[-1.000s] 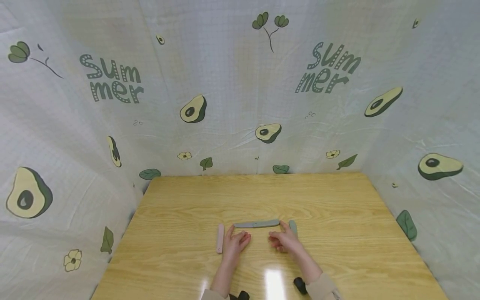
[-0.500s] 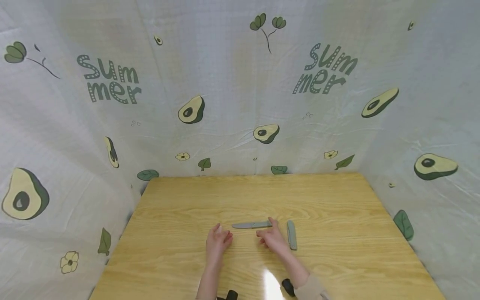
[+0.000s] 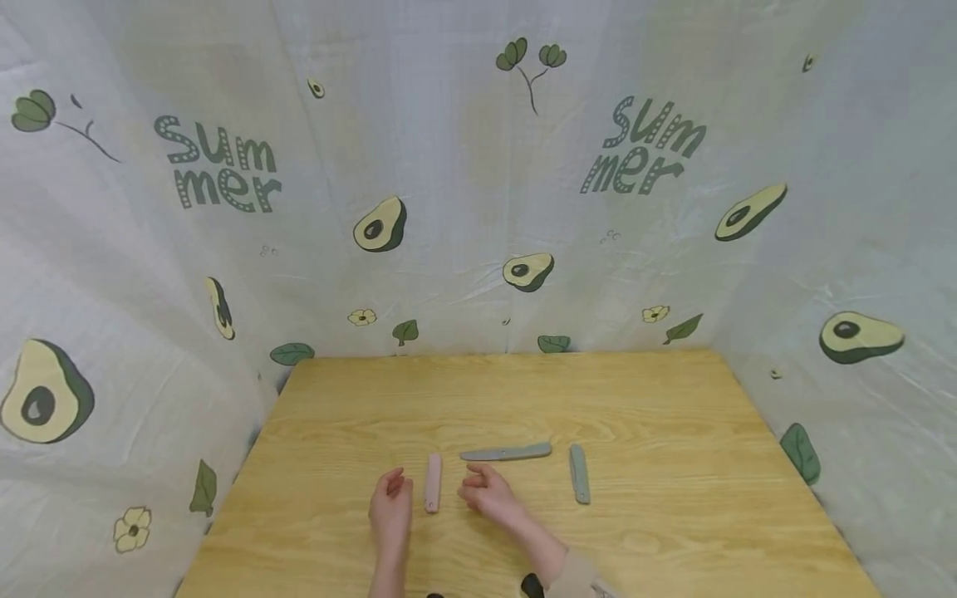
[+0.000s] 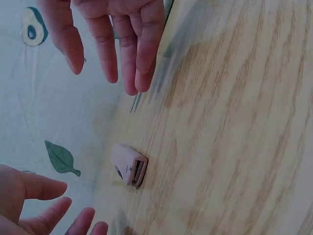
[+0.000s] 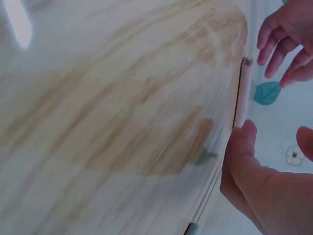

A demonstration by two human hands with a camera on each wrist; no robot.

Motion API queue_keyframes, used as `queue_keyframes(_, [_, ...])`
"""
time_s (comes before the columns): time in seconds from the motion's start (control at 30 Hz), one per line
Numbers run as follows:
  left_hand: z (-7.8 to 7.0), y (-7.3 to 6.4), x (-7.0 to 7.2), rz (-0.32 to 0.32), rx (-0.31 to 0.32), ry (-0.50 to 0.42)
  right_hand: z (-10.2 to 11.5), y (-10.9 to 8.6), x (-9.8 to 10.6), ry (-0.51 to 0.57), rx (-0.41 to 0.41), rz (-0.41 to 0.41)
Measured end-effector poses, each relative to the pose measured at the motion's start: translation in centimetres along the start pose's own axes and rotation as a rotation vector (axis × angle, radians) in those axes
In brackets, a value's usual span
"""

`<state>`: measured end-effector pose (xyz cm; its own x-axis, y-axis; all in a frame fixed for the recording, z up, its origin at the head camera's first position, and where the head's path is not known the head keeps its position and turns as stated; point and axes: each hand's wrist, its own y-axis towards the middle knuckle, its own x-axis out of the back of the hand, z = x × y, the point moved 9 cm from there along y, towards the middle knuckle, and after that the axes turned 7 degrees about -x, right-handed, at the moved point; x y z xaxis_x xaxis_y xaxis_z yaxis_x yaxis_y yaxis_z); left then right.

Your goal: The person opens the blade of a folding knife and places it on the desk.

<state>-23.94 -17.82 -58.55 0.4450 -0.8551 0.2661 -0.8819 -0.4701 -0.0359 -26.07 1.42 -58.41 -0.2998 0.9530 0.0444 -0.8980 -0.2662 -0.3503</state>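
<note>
One printed cloth, bearing "summer" twice, rises at the back and both sides of one wooden table. Two bare hands are over the table, both released and holding nothing. The left hand has relaxed fingers, its thumb apart from them, just left of the pink knife. The right hand has fingers loosely bent, thumb likewise apart, on that knife's other side; the head view shows a gap between. One sleeve covers the right forearm. Three knives lie on the table: the grey knife, unfolded and crosswise just beyond the right hand, blade to the left; the green knife, folded, farthest right; the pink knife, folded, between the hands.
</note>
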Motion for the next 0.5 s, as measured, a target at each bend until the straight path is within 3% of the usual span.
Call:
queue_keyframes(0.23, [0.8, 0.1, 0.1, 0.08, 0.017, 0.059, -0.2, 1.2, -1.7, 0.113, -0.025, 0.042])
queue_keyframes(0.5, [0.8, -0.1, -1.0, 0.178, 0.013, 0.014, -0.4, 1.7, -3.0, 0.197, -0.068, 0.05])
